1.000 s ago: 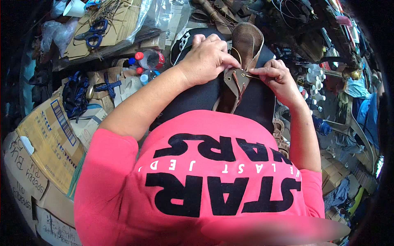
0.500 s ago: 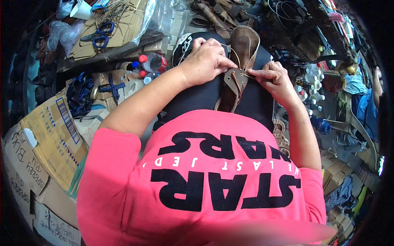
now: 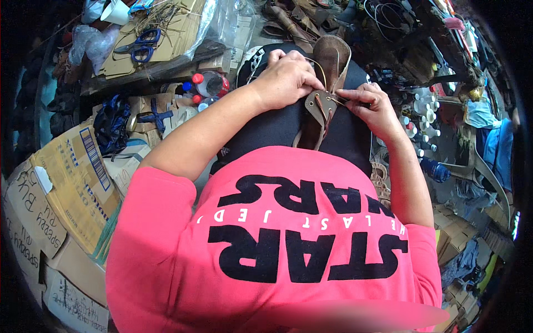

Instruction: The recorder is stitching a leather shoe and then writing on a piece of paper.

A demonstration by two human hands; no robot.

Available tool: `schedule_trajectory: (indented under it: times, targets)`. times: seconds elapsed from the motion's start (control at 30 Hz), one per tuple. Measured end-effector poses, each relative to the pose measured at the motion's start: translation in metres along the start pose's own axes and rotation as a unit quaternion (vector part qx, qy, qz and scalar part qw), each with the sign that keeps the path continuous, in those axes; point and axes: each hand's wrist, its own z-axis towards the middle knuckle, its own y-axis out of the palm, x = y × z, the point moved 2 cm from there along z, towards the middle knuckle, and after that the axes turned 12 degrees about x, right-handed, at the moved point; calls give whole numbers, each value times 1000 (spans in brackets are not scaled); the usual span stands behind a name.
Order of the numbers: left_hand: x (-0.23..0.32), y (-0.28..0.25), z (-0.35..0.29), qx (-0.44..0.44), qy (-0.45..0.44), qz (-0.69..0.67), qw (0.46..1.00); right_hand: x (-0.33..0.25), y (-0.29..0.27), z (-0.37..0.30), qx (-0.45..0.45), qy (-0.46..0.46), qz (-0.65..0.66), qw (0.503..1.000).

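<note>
A brown leather shoe (image 3: 334,53) lies between my thighs with its rounded toe pointing away from me. Its eyelet flaps (image 3: 317,106) face up, and a reddish-brown lace crosses between them. From the left, my left hand (image 3: 286,79) pinches the front edge of the flaps, thumb and forefinger together. A thin pale cord (image 3: 323,71) loops out over the toe part from close to those fingertips. On the other side, my right hand (image 3: 373,106) has thumb and forefinger closed on a thin cord beside the right eyelets. The exact grip is partly hidden by the fingers.
Blue-handled scissors (image 3: 142,47) lie on stacked cardboard (image 3: 119,61) at the far left. Plastic bottles (image 3: 210,86) stand beyond my left forearm, with several more bottles (image 3: 425,119) to the right. Cardboard boxes (image 3: 72,177) fill the left side. Leather scraps (image 3: 291,25) are heaped ahead.
Both hands stay at the flaps with nearly the same grip. The right fingertips have shifted slightly, and the whole view has moved a little.
</note>
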Motion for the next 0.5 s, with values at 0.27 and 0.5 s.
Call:
schedule_trajectory:
  times: [0.27,0.5]
  targets:
    - [11,-18,0,36,0,49,998,-22,-10,-1,43,-86,-126,987]
    - [4,-5,-7,26,-75,25,997,-9,4,-3,35,9,-4,999]
